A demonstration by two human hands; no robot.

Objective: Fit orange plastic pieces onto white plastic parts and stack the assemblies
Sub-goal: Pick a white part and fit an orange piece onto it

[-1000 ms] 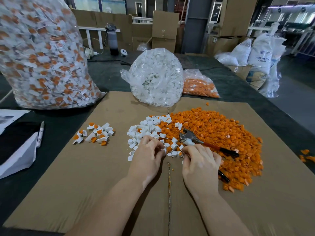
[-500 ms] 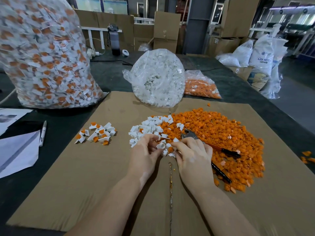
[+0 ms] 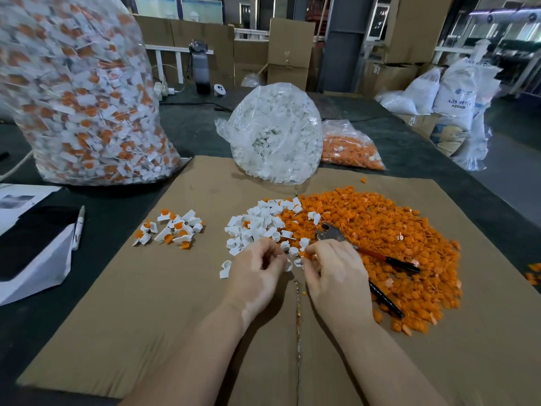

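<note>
A wide heap of orange pieces (image 3: 380,238) covers the right half of the cardboard sheet (image 3: 146,303). A smaller heap of white parts (image 3: 257,224) lies against its left side. Several finished orange-and-white assemblies (image 3: 172,228) sit in a loose pile further left. My left hand (image 3: 257,273) has its fingers curled at the near edge of the white heap, with a white part (image 3: 288,266) at its fingertips. My right hand (image 3: 333,271) pinches a small orange piece (image 3: 307,254) close to my left fingertips. What each palm holds is hidden.
Pliers (image 3: 333,232) with red-black handles lie on the orange heap beside my right hand. Behind stand a big bag of assemblies (image 3: 73,92), a bag of white parts (image 3: 278,136) and a bag of orange pieces (image 3: 348,148). A marker (image 3: 78,227) and papers lie left.
My right hand has moved left off the pliers area toward my left hand. Both hands now meet at the near edge of the white heap, fingertips close together.
</note>
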